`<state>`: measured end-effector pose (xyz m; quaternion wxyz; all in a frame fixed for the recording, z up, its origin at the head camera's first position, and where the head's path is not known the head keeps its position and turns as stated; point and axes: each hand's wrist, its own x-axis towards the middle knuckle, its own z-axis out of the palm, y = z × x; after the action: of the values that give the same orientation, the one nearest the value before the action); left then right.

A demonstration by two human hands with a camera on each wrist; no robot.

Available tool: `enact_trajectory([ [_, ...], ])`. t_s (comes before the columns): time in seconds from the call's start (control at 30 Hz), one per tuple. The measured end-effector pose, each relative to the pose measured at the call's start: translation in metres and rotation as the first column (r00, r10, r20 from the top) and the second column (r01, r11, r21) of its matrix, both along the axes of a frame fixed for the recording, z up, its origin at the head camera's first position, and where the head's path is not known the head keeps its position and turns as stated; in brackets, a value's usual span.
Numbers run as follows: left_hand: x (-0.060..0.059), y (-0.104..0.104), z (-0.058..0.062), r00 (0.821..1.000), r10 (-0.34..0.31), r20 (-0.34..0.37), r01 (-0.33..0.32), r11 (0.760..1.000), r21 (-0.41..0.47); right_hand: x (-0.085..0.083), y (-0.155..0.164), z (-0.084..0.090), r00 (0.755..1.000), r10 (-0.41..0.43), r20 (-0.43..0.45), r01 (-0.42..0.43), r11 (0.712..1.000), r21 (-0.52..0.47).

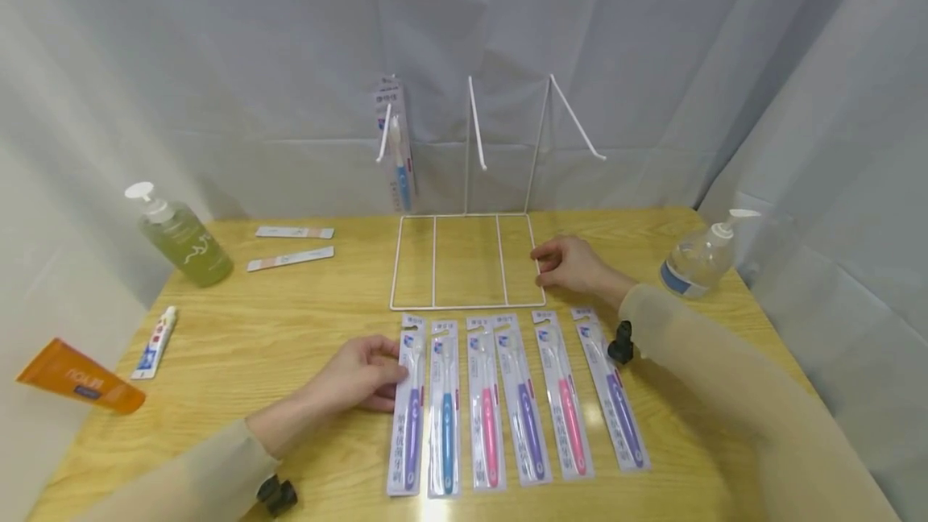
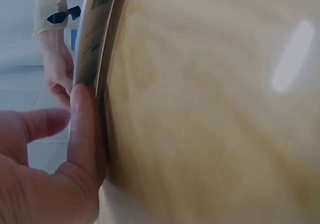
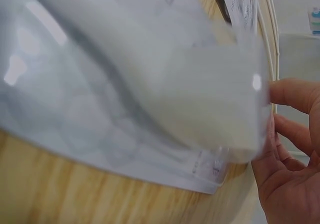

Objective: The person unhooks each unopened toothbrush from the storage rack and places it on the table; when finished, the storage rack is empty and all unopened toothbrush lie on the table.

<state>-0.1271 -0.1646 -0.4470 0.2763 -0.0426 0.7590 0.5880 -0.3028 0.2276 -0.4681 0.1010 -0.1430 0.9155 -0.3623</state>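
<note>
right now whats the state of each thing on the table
six packaged toothbrushes: flat in a row
left hand: fingers on the leftmost pack
right hand: at the wire rack's right edge
wire rack: upright, one toothbrush pack hung on it
green pump bottle: upright
clear pump bottle: upright
orange tube: lying down

Leftmost purple packaged toothbrush (image 1: 411, 409) lies flat before the upright wire rack (image 1: 467, 260).
</note>
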Motion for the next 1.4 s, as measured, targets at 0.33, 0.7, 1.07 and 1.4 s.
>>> enact_trajectory([
  [0.33, -0.013, -0.019, 0.019, 0.997, -0.066, -0.032, 0.063, 0.994, -0.090, 0.000, 0.001, 0.002, 1.000, 0.020, -0.018, -0.020, 1.000, 0.006],
  [0.7, -0.073, -0.017, 0.053, 0.929, 0.069, -0.364, -0.081, 0.997, -0.016, -0.002, 0.002, 0.001, 1.000, 0.028, 0.005, -0.028, 1.000, 0.009],
  [1.07, -0.142, -0.001, 0.088, 0.744, 0.255, -0.618, -0.316, 0.949, 0.012, -0.001, 0.000, 0.007, 1.000, 0.029, 0.008, -0.029, 0.999, 0.024],
  [1.4, -0.171, 0.021, 0.103, 0.674, 0.362, -0.644, -0.383, 0.917, 0.115, -0.001, 0.001, 0.004, 0.999, 0.032, -0.001, -0.032, 0.999, 0.036],
])
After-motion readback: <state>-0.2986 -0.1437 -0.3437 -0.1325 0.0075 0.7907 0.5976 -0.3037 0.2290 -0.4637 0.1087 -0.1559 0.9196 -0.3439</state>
